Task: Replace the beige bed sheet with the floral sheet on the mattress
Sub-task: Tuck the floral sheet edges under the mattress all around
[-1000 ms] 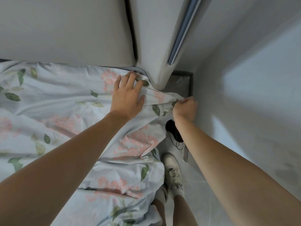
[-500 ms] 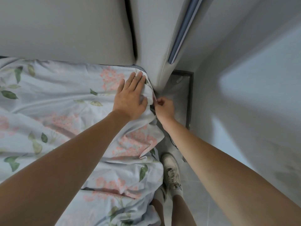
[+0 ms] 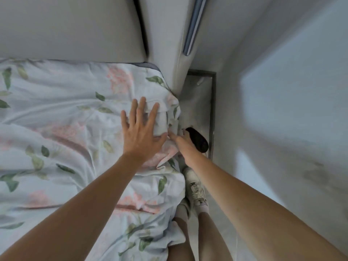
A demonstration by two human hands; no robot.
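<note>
The floral sheet (image 3: 62, 113), pale blue with pink flowers and green leaves, lies rumpled over the mattress up to the padded headboard. At the top right corner a sliver of dark mattress (image 3: 150, 65) shows. My left hand (image 3: 140, 132) lies flat with spread fingers on the sheet near that corner. My right hand (image 3: 180, 141) reaches down along the bed's side, its fingers tucked into the hanging sheet edge and mostly hidden. No beige sheet is in view.
A grey padded headboard (image 3: 71, 29) runs across the top. A narrow floor gap (image 3: 199, 102) lies between bed and wall (image 3: 282, 110). A black object (image 3: 198, 140) lies on the floor there. My white shoe (image 3: 194, 187) stands beside the bed.
My left hand slid back from the corner and spread flat. My right hand dropped lower along the bed's side into the sheet edge. The sheet now covers the corner more fully.
</note>
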